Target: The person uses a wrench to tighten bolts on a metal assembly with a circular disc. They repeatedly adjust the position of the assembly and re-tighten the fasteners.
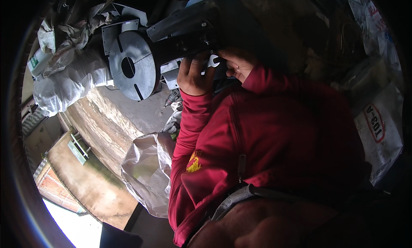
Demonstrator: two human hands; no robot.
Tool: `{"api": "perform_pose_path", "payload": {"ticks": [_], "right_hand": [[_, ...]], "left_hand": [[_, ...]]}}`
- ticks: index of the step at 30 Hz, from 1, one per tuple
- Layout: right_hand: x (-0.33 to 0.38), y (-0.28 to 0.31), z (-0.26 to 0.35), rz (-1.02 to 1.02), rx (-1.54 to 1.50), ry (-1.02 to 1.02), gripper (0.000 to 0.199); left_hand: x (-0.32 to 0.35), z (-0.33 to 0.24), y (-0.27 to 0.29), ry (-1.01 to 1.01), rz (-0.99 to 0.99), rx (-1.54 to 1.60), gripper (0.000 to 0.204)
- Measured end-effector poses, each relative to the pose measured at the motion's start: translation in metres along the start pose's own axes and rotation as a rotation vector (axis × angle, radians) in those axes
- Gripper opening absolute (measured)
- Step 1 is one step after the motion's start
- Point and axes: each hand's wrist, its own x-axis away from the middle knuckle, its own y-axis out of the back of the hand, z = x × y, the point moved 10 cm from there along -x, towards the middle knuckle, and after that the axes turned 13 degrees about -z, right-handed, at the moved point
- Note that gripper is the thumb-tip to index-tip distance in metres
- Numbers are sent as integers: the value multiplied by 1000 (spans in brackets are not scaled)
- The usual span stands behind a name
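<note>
A dark metal assembly lies before me, its long black tube (182, 46) carrying several bolts. At its left end is a round grey metal disc (132, 65) with a central hole and narrow slots. My left hand (195, 76) reaches up beneath the tube with its fingers curled. The bright open jaw of a wrench (213, 61) sticks out beside those fingers; the rest of the wrench is hidden. To the right, my right hand (238, 64) is closed, its fingertips pressed together at the tube's underside near a bolt. What they pinch is too small to make out.
White plastic-wrapped bundles (71, 82) lie at the left, next to a white bottle (38, 61). A power tool (172, 97) lies on the floor below the disc. A pale sack (148, 175) stands by my left arm; a printed white sack (380, 127) is at the right.
</note>
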Motion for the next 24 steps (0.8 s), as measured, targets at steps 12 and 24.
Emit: {"api": "perform_pose_path", "payload": {"ticks": [12,24], "right_hand": [[0,-2,4,57,17,52,21],[14,-9,20,39,-5,63,22]], "left_hand": [[2,-3,-6,-12,-3,-20,46],[1,-10,-6,-50,-32,-48,51]]}}
